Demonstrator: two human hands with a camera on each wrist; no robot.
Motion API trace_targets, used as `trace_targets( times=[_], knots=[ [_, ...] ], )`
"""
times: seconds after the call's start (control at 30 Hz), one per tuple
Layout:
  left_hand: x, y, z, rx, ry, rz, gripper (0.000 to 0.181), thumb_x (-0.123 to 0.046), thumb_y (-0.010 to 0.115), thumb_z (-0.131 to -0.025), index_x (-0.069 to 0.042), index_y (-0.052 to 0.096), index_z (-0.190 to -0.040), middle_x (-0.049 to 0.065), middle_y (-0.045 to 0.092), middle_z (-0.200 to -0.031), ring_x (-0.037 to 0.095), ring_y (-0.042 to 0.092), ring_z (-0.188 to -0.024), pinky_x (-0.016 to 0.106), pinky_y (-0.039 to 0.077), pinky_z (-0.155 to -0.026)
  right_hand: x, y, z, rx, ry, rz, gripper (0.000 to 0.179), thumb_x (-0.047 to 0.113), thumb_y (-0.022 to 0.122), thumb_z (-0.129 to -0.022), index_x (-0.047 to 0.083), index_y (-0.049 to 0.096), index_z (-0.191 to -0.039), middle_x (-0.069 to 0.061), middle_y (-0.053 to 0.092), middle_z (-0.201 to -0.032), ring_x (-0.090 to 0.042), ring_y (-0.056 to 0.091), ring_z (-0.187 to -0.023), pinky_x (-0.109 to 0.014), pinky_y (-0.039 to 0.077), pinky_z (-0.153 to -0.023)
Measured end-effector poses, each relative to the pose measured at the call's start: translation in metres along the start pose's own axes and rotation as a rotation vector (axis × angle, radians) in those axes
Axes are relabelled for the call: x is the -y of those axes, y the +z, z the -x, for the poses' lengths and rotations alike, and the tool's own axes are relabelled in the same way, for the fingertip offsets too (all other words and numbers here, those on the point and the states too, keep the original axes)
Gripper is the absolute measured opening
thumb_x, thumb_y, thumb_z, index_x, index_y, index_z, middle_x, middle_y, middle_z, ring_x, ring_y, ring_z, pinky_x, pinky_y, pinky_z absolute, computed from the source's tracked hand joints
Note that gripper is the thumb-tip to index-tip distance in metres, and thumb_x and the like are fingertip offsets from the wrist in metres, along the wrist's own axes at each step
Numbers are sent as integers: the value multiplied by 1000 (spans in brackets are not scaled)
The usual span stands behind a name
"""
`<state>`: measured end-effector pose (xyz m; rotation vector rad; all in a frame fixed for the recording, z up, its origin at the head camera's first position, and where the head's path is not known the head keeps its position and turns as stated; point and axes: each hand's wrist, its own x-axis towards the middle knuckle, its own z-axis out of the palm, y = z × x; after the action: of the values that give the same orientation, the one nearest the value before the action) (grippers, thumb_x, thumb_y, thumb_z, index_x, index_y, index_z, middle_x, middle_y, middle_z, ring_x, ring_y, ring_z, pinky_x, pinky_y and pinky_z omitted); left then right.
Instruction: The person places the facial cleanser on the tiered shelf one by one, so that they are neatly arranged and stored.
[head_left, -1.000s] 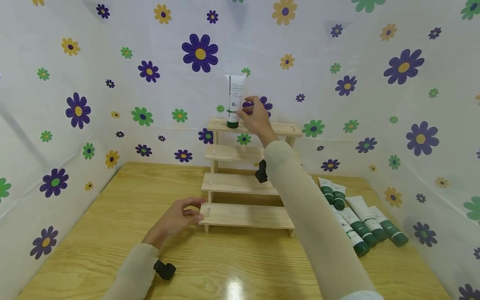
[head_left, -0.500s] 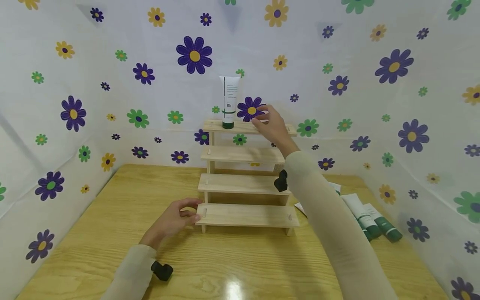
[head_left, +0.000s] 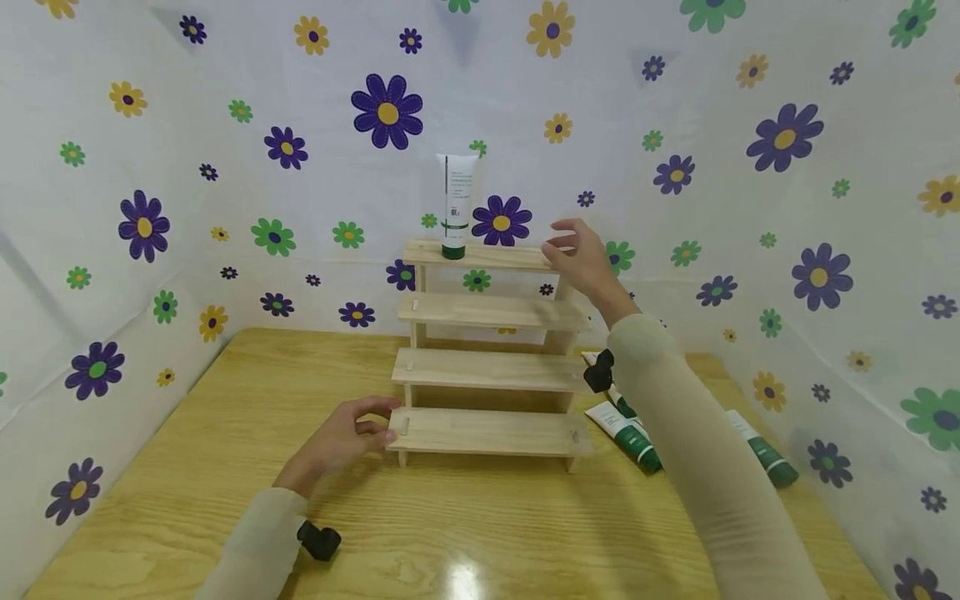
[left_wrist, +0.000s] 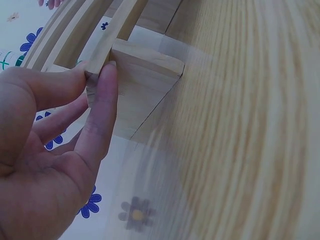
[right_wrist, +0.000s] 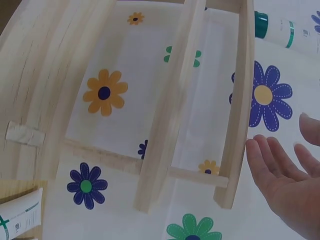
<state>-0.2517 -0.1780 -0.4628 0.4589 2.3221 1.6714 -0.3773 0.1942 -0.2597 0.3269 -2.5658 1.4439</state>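
Note:
A four-tier wooden display stand (head_left: 491, 432) stands on the table. On the left part of its top shelf, a white squeeze tube (head_left: 457, 200) with a green cap stands upright, cap down. My left hand (head_left: 343, 437) pinches the left end of the lowest shelf; in the left wrist view, thumb and fingers (left_wrist: 102, 107) close on the board's end. By the right end of the top shelf is my right hand (head_left: 588, 260), its fingers loosely bent with nothing between them. The right wrist view has that hand (right_wrist: 287, 185) beside the top board (right_wrist: 241, 100).
More white and green tubes lie on the table right of the stand, including one tube (head_left: 626, 433) near the lowest shelf and another tube (head_left: 763, 450) farther right. My right forearm hides some of them. A flowered cloth (head_left: 300, 75) backs the wooden table (head_left: 420, 533).
My right hand has let go of the tube and moved right along the top shelf. The tube stays upright there. My left hand keeps its hold on the lowest shelf.

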Motion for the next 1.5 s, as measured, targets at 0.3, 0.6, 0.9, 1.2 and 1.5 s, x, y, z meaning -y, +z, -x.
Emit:
trace_targets(
  times=[0.3,0.6,0.9,1.2,1.5],
  knots=[
    [-1,-1,-3,6,-13,-17,54,-11,68,-100,-1,49,-150,25,53,-141,26,69,-113,32,63,-87,-4,-17,10,-4,-16,5,53,21,58,-105,1,41,-151,-28,55,-148,-45,57,-132,-53,49,-113],
    [7,2,4,1,-35,1,55,-12,69,-99,-2,49,-150,24,53,-142,27,69,-115,30,63,-86,-23,-31,32,14,11,73,52,24,56,-107,2,40,-152,-27,54,-148,-44,61,-127,-52,53,-108],
    [7,0,1,-11,-42,9,53,-11,68,-100,-6,50,-150,22,53,-144,25,69,-115,31,63,-87,-47,-55,52,48,37,152,52,24,55,-107,-2,42,-150,-30,54,-147,-45,61,-127,-49,55,-103],
    [4,-1,-2,14,-14,16,54,-9,69,-99,-1,50,-149,25,52,-139,23,70,-110,33,64,-85,-60,-62,65,175,141,274,49,24,55,-108,-4,44,-147,-33,54,-144,-47,61,-126,-51,56,-102],
    [4,-3,-2,28,16,12,54,-10,69,-99,1,48,-149,27,52,-138,24,70,-107,36,64,-85,-71,-57,76,284,123,356,43,17,58,-105,-8,51,-139,-37,59,-137,-46,67,-116,-47,63,-91]
  ],
)
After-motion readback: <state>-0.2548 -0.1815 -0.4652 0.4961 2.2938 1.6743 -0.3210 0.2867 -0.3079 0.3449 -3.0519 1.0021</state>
